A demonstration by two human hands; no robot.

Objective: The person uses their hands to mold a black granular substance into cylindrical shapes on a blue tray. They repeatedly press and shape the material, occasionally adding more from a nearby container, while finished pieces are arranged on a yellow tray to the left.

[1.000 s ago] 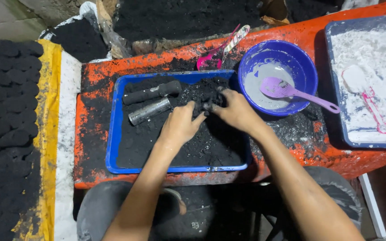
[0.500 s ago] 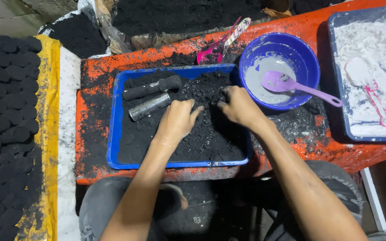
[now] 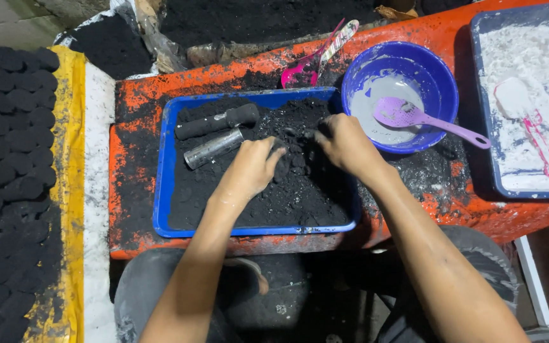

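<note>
Both hands work inside the blue tray, in the black powder that fills it. Left hand: palm down on the powder near the tray's middle, fingers curled loosely into the heap, not clamped on any object. Right hand: palm down at the tray's upper right, fingers dug into the raised part of the powder; whether they enclose anything cannot be told. The two hands are near each other but apart, with a ridge of powder between them.

Black cylinder: lies on its side in the upper left of the tray, partly dusted with powder. Metal tube: lies just below it, roughly parallel, just beside the left hand's fingers.

Tray position: on the orange table, whose surface is smeared black.

Blue bowl: just right of the tray, holds a grey-white paste and a purple spoon with its handle over the rim. Pink scoop: behind the tray. Second tray: far right, holds white powder and a pink-handled scoop.

Black discs: laid in rows on a yellow sheet at far left.
</note>
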